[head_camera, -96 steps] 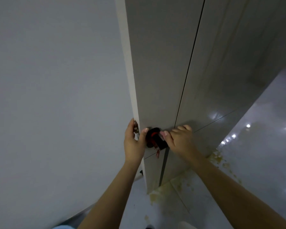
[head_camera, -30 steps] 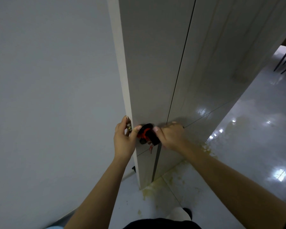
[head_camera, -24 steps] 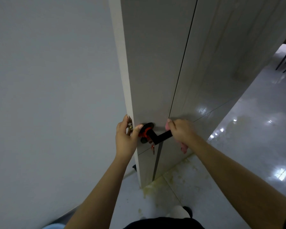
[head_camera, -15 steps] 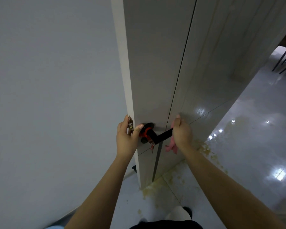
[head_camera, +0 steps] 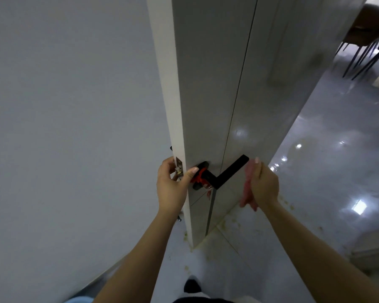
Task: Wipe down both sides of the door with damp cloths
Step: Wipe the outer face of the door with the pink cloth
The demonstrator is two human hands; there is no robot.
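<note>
The door (head_camera: 206, 84) stands open, with its thin edge facing the camera and going up the middle of the picture. One big pale side of it fills the left half. The other side runs away to the right.

The left hand (head_camera: 172, 189) holds the edge of the door at handle height. Its fingers are curled round to the far side, beside the small metal latch plate (head_camera: 179, 166). Its thumb (head_camera: 189, 174) lies on the near side and touches the round black base of the handle (head_camera: 222, 174). Some red string (head_camera: 200, 177) is wrapped round that base, and a bit of it hangs down.

The black handle is a straight bar that sticks out to the right and slants up. Its far end is near the right hand but does not touch it.

The right hand (head_camera: 264, 184) is just beside the door's right side, with its back turned to the camera. It holds a pink cloth (head_camera: 247, 186) that shows along the finger side of the hand and hangs out below it. The fingers are close together, but I cannot tell how they grip the cloth, or if the cloth touches the door.

The floor (head_camera: 326, 171) on the right is shiny and grey, with yellowish spots near the bottom of the door. Dark chair legs (head_camera: 359, 57) stand far off at the top right. A black shoe tip (head_camera: 192, 285) shows at the bottom.
</note>
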